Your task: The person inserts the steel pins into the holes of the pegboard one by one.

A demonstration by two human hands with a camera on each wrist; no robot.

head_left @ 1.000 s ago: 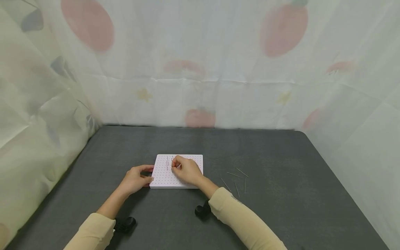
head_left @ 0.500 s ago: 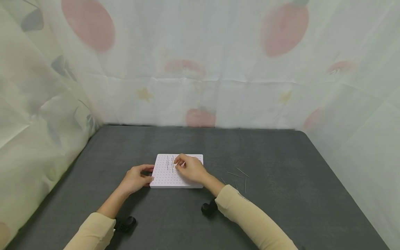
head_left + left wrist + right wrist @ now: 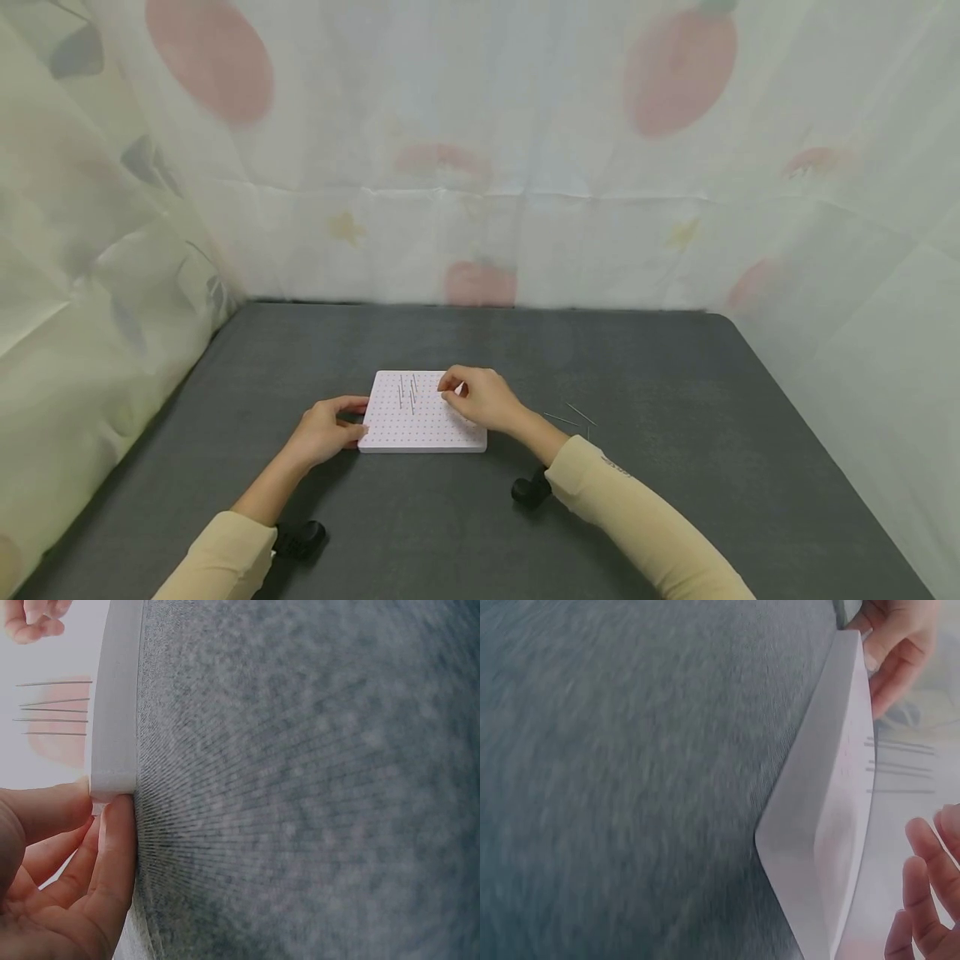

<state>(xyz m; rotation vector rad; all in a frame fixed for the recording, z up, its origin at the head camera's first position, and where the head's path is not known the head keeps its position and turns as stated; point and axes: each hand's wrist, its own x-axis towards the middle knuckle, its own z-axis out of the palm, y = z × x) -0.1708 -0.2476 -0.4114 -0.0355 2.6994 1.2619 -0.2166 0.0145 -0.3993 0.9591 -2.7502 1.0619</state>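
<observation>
A white pegboard point(image 3: 420, 429) with rows of small holes lies on the dark table. Several thin metal pins point(image 3: 407, 393) stand upright in its far left part; the left wrist view shows these pins point(image 3: 52, 710) side-on. My left hand point(image 3: 322, 429) holds the board's left edge, its thumb point(image 3: 56, 806) at the upper rim and fingers against the side. Over the board's right part is my right hand point(image 3: 483, 398), clear of the surface. In the right wrist view the fingers of this right hand point(image 3: 934, 889) are loosely bent and apart, with nothing seen between them.
Several loose pins point(image 3: 570, 415) lie on the table point(image 3: 660, 467) right of the board, partly hidden by the right forearm. Black wrist-worn devices point(image 3: 531, 490) sit under both wrists. A patterned curtain point(image 3: 555, 242) hangs behind the table and along its sides.
My right hand has moved right, away from the standing pins, uncovering a pin that now stands free in the board. My left hand has stayed at the board's edge.
</observation>
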